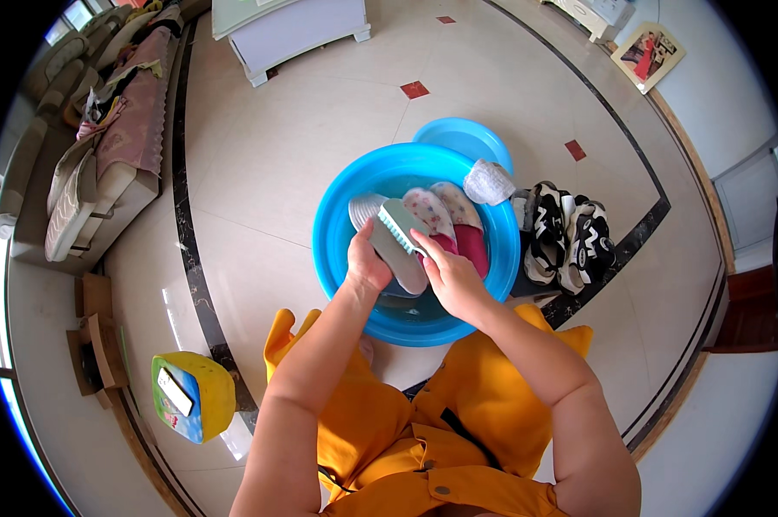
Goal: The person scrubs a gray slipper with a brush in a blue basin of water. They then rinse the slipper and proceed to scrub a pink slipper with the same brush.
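My left hand (369, 261) grips a grey-soled slipper (400, 265) by its side, tilted over a blue basin (323, 226). In my right hand (454, 280) is a pale green scrubbing brush (400, 221), its bristles lying close against the slipper; whether they touch it I cannot tell. Beside my right fingers, a pair of slippers (470, 246) with spotted white and deep pink parts rests in the basin. Water shows in the bottom of the basin, partly hidden by my hands. A crumpled light grey cloth (489, 182) hangs over the basin's right rim.
Black-and-white sneakers (570, 237) stand right of the basin, and a second blue basin (465, 134) lies behind it. At the left are a yellow container (220, 398) with a phone (175, 391) on top, cardboard boxes (104, 349) and a sofa (117, 194). A white cabinet (298, 36) stands ahead.
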A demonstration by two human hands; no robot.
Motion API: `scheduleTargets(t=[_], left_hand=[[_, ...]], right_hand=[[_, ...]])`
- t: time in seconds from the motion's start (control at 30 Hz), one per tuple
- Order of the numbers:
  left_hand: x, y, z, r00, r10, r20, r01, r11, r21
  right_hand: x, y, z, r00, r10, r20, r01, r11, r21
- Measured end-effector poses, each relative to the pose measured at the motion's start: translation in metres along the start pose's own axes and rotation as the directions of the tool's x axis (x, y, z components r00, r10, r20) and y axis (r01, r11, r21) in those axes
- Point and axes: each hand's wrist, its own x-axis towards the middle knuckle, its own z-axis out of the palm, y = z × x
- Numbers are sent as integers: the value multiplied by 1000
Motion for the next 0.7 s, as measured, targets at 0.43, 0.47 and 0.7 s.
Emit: scheduleTargets(t=[0.43,0.47,0.7], left_hand=[[-6,-3,0,986,-35,165,44,998,-52],[-7,-4,2,987,-32,158,41,998,-55],[-16,-6,14,996,-22,81,27,997,-69]], right_hand=[[-15,-16,-7,991,36,127,-8,977,-212],[-14,-15,-5,992,31,122,-4,976,-219],[-11,-12,0,996,9,92,16,965,-264]])
